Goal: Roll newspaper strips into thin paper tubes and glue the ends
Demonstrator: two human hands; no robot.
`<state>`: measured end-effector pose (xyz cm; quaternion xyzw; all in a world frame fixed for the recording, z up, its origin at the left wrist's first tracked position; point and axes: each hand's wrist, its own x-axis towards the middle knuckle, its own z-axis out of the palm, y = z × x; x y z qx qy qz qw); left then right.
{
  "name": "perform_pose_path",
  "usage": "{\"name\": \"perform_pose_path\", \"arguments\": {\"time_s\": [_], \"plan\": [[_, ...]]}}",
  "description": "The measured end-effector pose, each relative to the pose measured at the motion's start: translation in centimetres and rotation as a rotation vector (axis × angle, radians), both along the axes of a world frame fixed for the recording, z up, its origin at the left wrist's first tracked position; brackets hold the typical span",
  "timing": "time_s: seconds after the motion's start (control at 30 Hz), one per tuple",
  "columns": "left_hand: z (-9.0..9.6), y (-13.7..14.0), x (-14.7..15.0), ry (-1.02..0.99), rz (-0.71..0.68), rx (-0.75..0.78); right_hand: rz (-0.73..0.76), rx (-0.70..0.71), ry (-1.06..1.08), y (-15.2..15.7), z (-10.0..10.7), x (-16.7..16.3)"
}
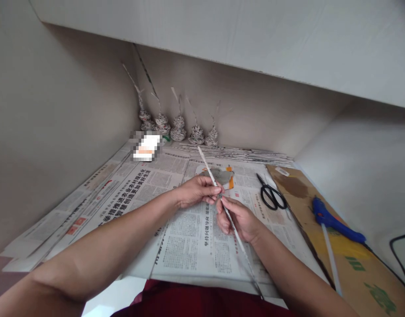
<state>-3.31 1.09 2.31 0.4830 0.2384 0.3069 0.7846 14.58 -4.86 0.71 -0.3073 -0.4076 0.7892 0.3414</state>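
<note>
A long thin stick of rolled newspaper [234,229] slants across the middle, from its upper tip down toward my lap. Around its middle my left hand [198,192] is closed, thumb and fingers pinching it. Just below, my right hand [238,215] also pinches the stick, its fingertips almost meeting the left ones. Behind my left hand a grey patch with orange and white edges [224,177] lies on the spread newspaper [185,246]. Black-handled scissors [271,196] rest to the right of my hands.
Several coiled newspaper-roll figures [179,127] stand along the back wall. A bundle of paper sticks [248,155] lies before it. At the right, a blue glue gun [334,222] rests on cardboard [308,220]. A pixelated bright object [146,147] sits back left. A white panel [222,31] overhangs the table.
</note>
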Motion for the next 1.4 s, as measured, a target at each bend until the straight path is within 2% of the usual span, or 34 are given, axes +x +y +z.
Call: {"name": "perform_pose_path", "arguments": {"time_s": [0.27, 0.43, 0.57, 0.67, 0.83, 1.0, 1.17, 1.3, 1.4], "plan": [[0.2, 2.5, -1.7, -0.129, 0.357, -0.085, 0.036, -0.013, -0.111, 0.7, 0.4, 1.7], [0.4, 3.2, -2.1, -0.176, 0.464, -0.182, 0.063, 0.006, -0.128, 0.5, 0.4, 1.7], [0.3, 3.2, -2.0, -0.166, 0.511, -0.183, 0.114, 0.072, -0.159, -0.1, 1.2, 2.6], [0.0, 3.2, -1.9, -0.107, 0.53, -0.136, -0.029, 0.095, -0.18, -0.1, 2.8, 4.9], [-0.7, 3.3, -1.8, 0.006, 0.589, -0.069, -0.497, 0.023, -0.162, 1.4, 5.9, 10.5], [-1.0, 3.3, -1.8, 0.023, 0.578, 0.033, -0.817, -0.033, -0.285, 3.9, 7.1, 13.8], [-0.9, 3.0, -1.5, 0.118, 0.617, 0.123, -0.842, -0.055, -0.342, 7.2, 6.4, 13.6], [-1.1, 2.9, -1.1, 0.242, 0.619, 0.242, -0.809, -0.074, -0.368, 10.4, 5.8, 11.3], [-1.6, 3.0, -0.9, 0.305, 0.587, 0.322, -0.763, -0.066, -0.375, 12.9, 6.4, 8.9]]}}
